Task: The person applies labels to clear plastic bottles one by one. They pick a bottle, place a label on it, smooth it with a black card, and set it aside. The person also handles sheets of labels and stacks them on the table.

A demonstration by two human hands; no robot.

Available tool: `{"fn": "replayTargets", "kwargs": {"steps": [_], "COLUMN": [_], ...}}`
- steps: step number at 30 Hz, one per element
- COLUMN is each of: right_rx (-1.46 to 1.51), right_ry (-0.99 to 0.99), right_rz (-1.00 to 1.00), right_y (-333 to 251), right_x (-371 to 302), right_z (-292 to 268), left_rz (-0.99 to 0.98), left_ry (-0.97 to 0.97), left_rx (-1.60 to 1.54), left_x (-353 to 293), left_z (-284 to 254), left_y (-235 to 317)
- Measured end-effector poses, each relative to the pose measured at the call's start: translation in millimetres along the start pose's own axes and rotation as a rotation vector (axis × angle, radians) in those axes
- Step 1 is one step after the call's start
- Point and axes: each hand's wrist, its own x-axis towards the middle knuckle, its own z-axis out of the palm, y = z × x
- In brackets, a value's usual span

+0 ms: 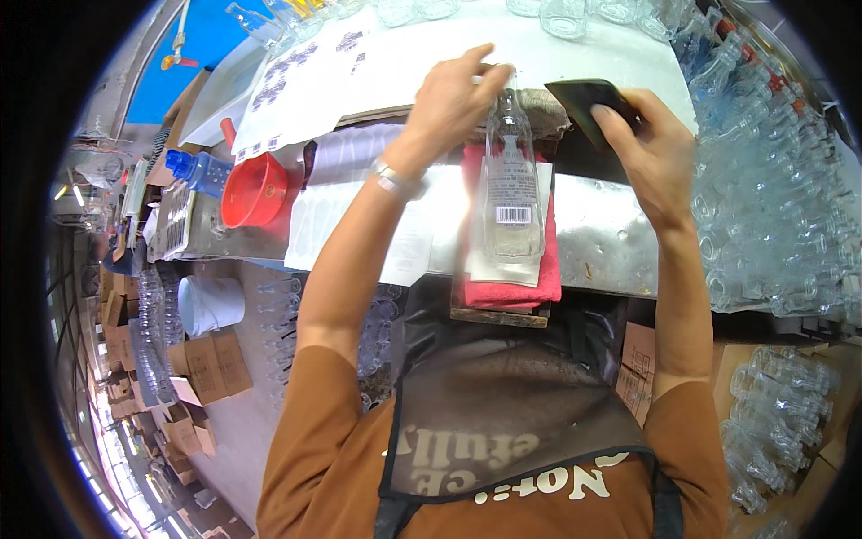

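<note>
Clear glass bottle (pixel 514 193) is lying label-up with its neck toward 12 o'clock, so I'll call it the clock centre. It's on white paper (pixel 480 271) over a pink cloth (pixel 549 278). The left hand (pixel 453 103) is at 11, fingers bent right by the bottle's mouth. They're blurry and the mouth is mostly lost behind them, so can't tell if that grip is touching or pinching anything. Right hand (pixel 663 153) is up at 1 to 2, grip pinching a dark flat piece (pixel 588 99), thumb on the near face; the other fingers are mostly tucked behind it. No clue what exactly the piece is.

Row of glass bottles (pixel 566 16) around 12 to 1 gets chopped by the top of the view, and the big bottle pile (pixel 763 198) at 3 runs into the dark rim.

Room-wise: there's a bare metal strip of the surface (pixel 611 238) at 3 to 4, between cloth and pile. Over at 9 it's tighter, with label sheets (pixel 359 216) and then a red bucket (pixel 256 193). Front edge is close at 6, and a wooden board (pixel 498 316) under the cloth pokes past it, nearly at the apron (pixel 521 395).
</note>
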Motion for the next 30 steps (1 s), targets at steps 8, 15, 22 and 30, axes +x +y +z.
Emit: {"fn": "replayTargets", "kwargs": {"steps": [8,15,22,30], "right_rx": [0.330,0.504,0.594,0.530], "right_ry": [0.132,0.092,-0.040,-0.042], "right_rz": [0.165,0.126,0.076,0.156], "right_y": [-6.0,-6.8,-13.4,11.0], "right_x": [-63.6,-36.7,4.4,27.2], "right_z": [-19.4,13.2,71.4,89.5], "left_rz": [-0.073,-0.137,-0.728,-1.386], "left_ry": [0.104,0.609,0.937,0.817], "left_rx": [-0.589,-0.624,0.017,0.430], "left_x": [-58.0,-216.2,-392.2,-642.2], "left_z": [-34.7,-150.6,-178.0,-57.6], "left_y": [49.1,39.8,1.0,-142.1]}}
